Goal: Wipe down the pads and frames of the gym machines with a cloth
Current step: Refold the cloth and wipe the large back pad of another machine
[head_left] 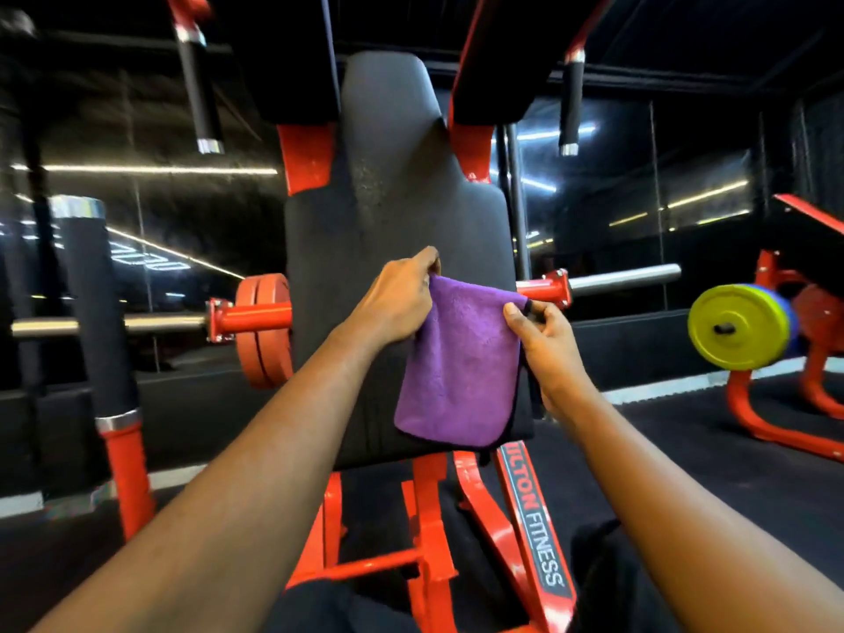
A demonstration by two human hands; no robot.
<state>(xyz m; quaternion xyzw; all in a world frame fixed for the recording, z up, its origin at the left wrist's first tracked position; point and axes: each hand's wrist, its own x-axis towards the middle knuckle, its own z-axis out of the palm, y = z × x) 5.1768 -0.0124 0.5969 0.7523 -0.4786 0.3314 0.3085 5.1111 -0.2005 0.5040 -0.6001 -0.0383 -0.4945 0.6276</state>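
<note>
Cloth (461, 363) hangs in front of back pad (402, 198), top corners pinched by left hand (397, 301) & right hand (545, 333); w/ fingertip-only pinch it could slip, drop to floor (685, 472).

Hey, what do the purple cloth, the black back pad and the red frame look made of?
Cloth: likely microfibre, fuzzy matte nap, hangs limp. Back pad: probably vinyl over foam, faint sheen, fine grain. Frame: seemingly painted steel, glossy red coat with bright highlights.
</note>
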